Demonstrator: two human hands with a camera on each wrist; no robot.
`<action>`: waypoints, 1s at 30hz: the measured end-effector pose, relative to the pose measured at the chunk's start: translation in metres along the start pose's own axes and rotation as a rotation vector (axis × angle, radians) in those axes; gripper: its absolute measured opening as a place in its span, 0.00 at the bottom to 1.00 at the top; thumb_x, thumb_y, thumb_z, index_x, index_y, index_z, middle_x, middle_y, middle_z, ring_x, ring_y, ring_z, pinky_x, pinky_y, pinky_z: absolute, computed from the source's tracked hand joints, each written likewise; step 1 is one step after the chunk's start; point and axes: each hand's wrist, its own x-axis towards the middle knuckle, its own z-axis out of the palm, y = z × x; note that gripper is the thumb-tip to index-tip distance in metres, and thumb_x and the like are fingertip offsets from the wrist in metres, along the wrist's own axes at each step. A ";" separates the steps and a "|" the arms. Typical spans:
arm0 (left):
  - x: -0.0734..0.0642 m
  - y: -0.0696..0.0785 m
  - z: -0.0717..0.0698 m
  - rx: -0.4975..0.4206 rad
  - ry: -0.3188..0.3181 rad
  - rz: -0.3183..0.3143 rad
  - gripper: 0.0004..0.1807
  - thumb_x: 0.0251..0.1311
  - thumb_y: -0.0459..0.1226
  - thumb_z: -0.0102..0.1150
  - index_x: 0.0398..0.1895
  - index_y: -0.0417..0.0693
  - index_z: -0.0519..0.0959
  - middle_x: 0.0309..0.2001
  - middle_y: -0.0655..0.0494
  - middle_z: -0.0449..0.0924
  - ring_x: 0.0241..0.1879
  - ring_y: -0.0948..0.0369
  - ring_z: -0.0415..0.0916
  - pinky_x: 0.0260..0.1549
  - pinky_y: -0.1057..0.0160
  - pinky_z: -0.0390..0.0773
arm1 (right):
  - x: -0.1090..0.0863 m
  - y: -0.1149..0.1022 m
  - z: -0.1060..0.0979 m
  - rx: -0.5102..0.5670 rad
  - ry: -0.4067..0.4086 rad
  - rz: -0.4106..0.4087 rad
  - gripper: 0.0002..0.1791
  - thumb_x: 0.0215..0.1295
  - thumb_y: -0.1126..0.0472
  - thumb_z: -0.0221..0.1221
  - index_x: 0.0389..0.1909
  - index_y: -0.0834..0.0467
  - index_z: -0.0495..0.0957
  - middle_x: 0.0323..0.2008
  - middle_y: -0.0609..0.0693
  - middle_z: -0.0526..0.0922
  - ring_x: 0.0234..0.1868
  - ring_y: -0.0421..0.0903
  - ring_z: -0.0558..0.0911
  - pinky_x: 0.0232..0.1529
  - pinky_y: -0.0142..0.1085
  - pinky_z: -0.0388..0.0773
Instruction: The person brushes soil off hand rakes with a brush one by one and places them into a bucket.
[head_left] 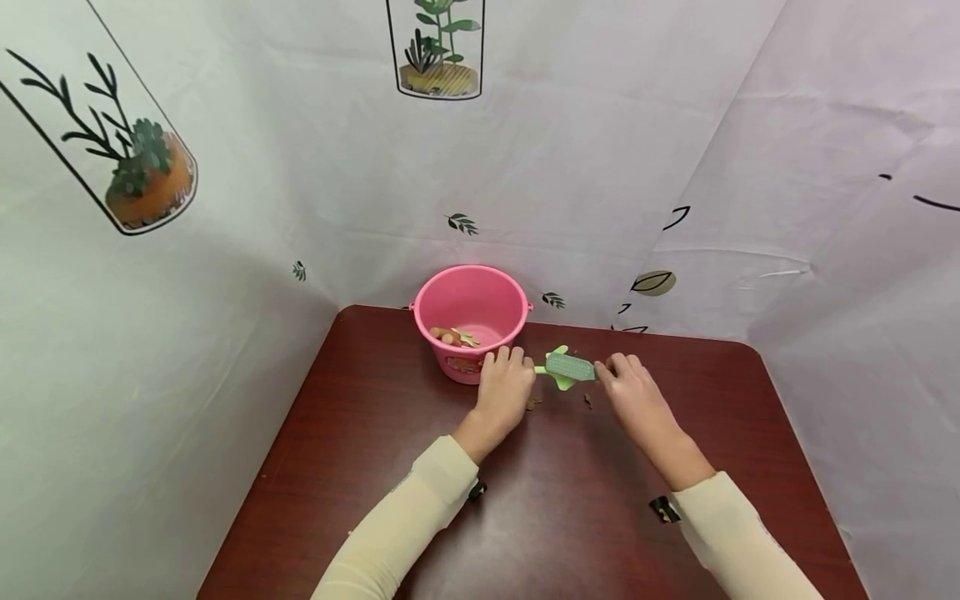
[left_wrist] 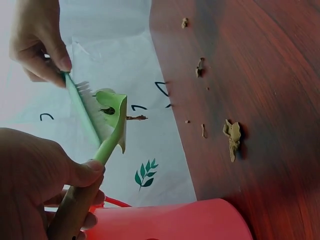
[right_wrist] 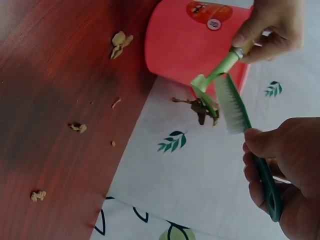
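Note:
My left hand (head_left: 506, 387) grips the wooden handle of a small garden tool (left_wrist: 114, 135) with a light green head. My right hand (head_left: 633, 396) holds a dark green brush (right_wrist: 232, 102) by its handle. The brush's white bristles face the tool head, very close to it; whether they touch is hard to tell. Brown dried dirt (right_wrist: 201, 111) clings to the head in the right wrist view. Both are held above the table, just right of a pink bucket (head_left: 472, 292). Other wooden-handled tools (head_left: 450, 337) lie inside the bucket.
Brown crumbs and a larger clump (left_wrist: 233, 137) are scattered on the dark red wooden table (head_left: 360, 400). The bucket stands at the table's back edge, against a white cloth wall (head_left: 600, 167) with plant prints. Similar cloth hangs at both sides.

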 end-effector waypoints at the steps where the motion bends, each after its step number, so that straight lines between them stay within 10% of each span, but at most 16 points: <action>1: 0.000 0.000 0.000 0.002 0.006 0.001 0.09 0.68 0.35 0.56 0.37 0.50 0.87 0.37 0.54 0.80 0.40 0.55 0.76 0.37 0.56 0.72 | 0.000 0.000 0.000 -0.012 -0.003 0.003 0.16 0.57 0.78 0.68 0.48 0.70 0.85 0.35 0.61 0.76 0.34 0.55 0.73 0.33 0.43 0.75; 18: -0.007 -0.004 0.002 -0.031 0.041 0.010 0.06 0.67 0.34 0.59 0.38 0.49 0.86 0.36 0.53 0.79 0.39 0.54 0.75 0.37 0.56 0.73 | -0.017 0.028 -0.013 0.027 -0.082 0.150 0.23 0.52 0.84 0.66 0.52 0.71 0.81 0.39 0.63 0.75 0.38 0.58 0.73 0.38 0.46 0.76; 30: -0.006 -0.011 0.001 -0.055 0.059 0.017 0.08 0.56 0.38 0.71 0.37 0.48 0.84 0.36 0.52 0.80 0.39 0.54 0.76 0.37 0.56 0.74 | -0.013 0.029 -0.011 0.153 0.122 0.094 0.19 0.54 0.75 0.72 0.49 0.71 0.84 0.36 0.62 0.76 0.35 0.56 0.75 0.32 0.46 0.76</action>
